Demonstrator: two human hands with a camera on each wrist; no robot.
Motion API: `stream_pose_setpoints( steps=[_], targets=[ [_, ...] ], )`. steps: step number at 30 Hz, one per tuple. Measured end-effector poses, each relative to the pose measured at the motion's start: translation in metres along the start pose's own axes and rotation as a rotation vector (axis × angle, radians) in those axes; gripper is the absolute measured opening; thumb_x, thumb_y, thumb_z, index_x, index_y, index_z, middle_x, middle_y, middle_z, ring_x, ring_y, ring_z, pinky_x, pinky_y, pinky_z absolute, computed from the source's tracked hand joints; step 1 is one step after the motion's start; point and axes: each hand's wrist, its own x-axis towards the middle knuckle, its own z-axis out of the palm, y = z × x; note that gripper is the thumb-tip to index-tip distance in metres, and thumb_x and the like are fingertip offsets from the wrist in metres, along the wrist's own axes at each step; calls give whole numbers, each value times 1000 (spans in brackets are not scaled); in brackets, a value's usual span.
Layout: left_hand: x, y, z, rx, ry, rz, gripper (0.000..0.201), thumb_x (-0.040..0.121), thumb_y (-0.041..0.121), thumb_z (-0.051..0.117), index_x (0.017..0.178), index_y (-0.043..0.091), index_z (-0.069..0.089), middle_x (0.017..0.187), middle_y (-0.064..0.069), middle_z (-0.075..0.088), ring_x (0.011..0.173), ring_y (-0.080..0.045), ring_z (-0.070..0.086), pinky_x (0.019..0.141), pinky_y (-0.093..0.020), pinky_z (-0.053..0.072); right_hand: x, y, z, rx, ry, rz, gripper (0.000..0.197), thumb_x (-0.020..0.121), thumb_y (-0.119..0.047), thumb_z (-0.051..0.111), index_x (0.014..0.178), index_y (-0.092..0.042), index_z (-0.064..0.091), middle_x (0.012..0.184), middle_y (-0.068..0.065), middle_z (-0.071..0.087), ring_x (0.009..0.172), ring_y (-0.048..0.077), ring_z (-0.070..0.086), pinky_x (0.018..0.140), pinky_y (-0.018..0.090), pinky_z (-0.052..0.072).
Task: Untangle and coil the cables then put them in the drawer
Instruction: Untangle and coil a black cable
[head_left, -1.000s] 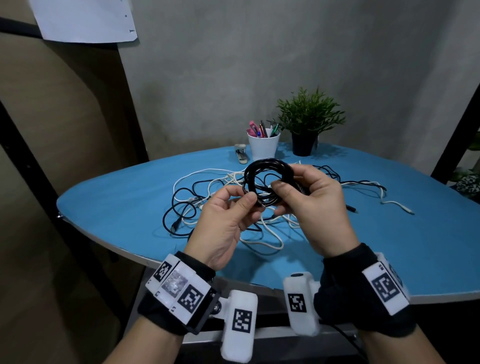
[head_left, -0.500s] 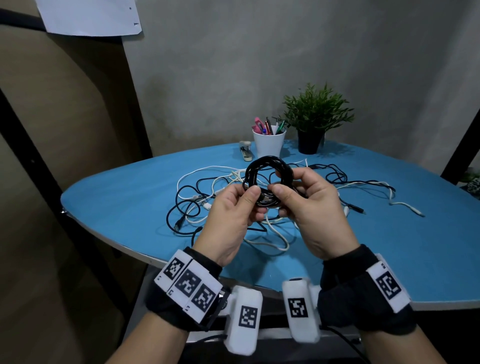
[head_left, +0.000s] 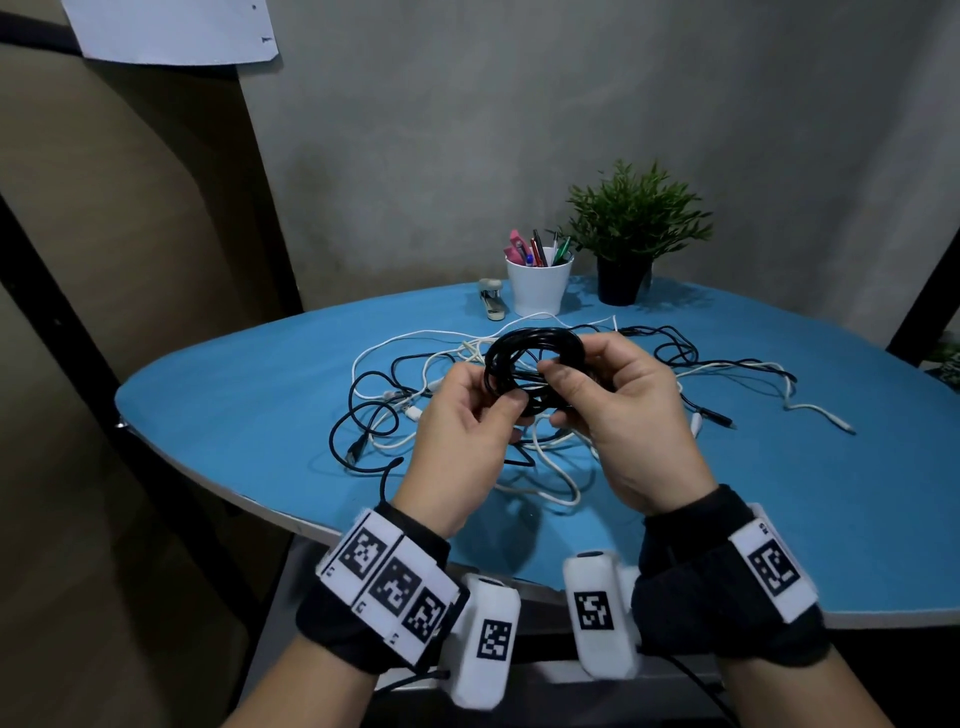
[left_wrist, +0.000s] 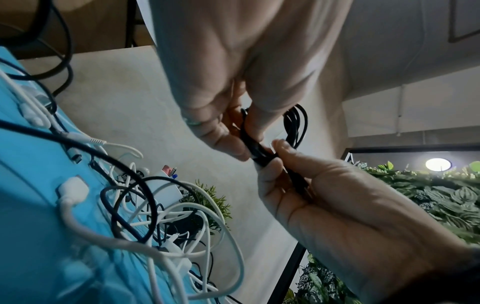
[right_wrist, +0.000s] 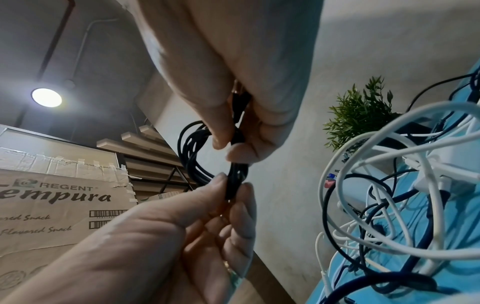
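Up above the surface, the coiled black cable sits between both hands, its loops bunched into a small ring. The left hand pinches the ring's near side between thumb and fingers, and the right hand closes its fingers round the other side, so the lower half of the coil is hidden behind knuckles in the head view. From the left wrist the coil shows only as a sliver past the fingers; from the right wrist more of its loops show, though where the cable's end lies I cannot tell. No drawer shows in any view.

Beneath the hands, the tangle of loose black and white cables spreads over the blue surface, one white cable trailing off to the right. Which strand belongs to which cable is hard to follow.

Compared with a moment ago, the hands have kept their hold on the coil, but the left thumb has moved lower on the ring, and the head camera has tipped so the surface sits a little lower in view.

Farther back stand a white cup of pens, a potted plant and a stapler. A sheet of paper on the wall is cut off at the top edge.
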Motion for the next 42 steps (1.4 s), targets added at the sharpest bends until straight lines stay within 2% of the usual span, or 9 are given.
stream_pose_setpoints(
  steps=[4,10,13,17,20,24,31,38,42],
  targets=[
    [1,-1,-2,91,-16,40,11,90,9,58,91,18,52,84,-1,64,72,-12,65,61,-20,49,0,0,-1,-27,-1,-5,16,85,0,63,85,-16,66,84,3,68,74,12,61,56,20,50],
    [0,-5,-10,364,6,155,9,89,24,59,96,23,52,73,4,63,68,-17,62,69,-43,53,-1,2,0,-29,18,19,10,85,-1,64,89,-10,67,85,5,68,67,8,60,54,20,49],
    [-2,-5,-10,291,-34,117,12,85,34,56,94,29,52,80,0,63,75,-24,60,74,-48,52,0,0,0,-22,35,32,12,86,0,62,92,-10,66,88,8,68,65,10,60,52,20,47],
    [-4,-1,-8,37,-92,9,15,93,8,53,98,22,53,95,-3,65,87,-18,63,70,-25,52,-2,-3,2,38,57,84,10,90,1,56,92,-7,63,85,12,66,59,9,59,48,19,48],
    [-3,4,-11,-53,-131,0,22,92,-1,52,95,20,55,92,-7,65,78,-16,64,63,-19,50,-5,-4,3,123,54,137,12,92,0,51,91,-8,61,82,11,66,61,13,61,49,20,49],
    [-5,5,-12,-44,-158,60,16,92,5,53,94,21,54,85,-5,63,67,-9,59,60,-19,46,-6,-9,3,247,63,178,11,93,-3,50,94,-7,59,76,7,64,62,11,60,48,19,48],
    [-8,14,-7,-378,-141,-12,14,81,18,61,74,14,49,59,2,52,52,-9,48,53,-16,42,-6,-12,6,346,82,225,12,95,-6,48,93,-9,59,71,3,62,58,7,58,49,19,47],
    [-9,13,-8,-145,-89,113,30,79,35,69,65,15,51,53,5,45,49,-10,42,51,-18,39,-9,-16,12,383,72,227,10,94,-9,50,86,-8,58,72,5,62,58,9,59,48,18,48],
    [-11,19,-8,-72,9,108,34,79,42,57,56,18,53,52,-2,38,50,-14,34,48,-19,33,-13,-13,16,357,11,217,8,92,-5,52,90,-8,59,80,8,65,64,10,62,51,18,50]
  ],
)
